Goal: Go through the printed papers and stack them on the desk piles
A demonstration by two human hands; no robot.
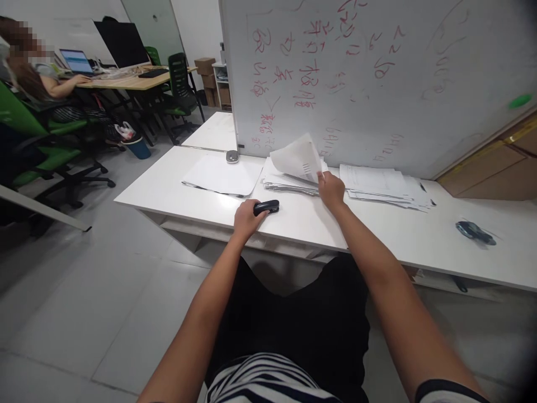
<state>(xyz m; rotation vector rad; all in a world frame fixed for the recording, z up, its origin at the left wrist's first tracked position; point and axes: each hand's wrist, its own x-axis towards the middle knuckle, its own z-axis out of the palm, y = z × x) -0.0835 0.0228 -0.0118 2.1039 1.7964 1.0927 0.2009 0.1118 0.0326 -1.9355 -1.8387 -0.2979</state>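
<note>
Head camera: I watch from the person's head, facing forward and down.
White desk (302, 218): near the lens, at centre.
Whiteboard (364, 89): beyond, 12 to 1 o'clock.
Striped shirt (268, 380): nearest, 6 o'clock.

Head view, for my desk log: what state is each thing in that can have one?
Stapler: gripped by the left hand
Lifted paper: bent, held up by the right hand
Middle stack: lying down, edges uneven
Right stack: lying down, edges staggered
Laptop: open, screen lit
Whiteboard: written on in red
Blue bin: upright
Dark object at right: too blurred to tell
</note>
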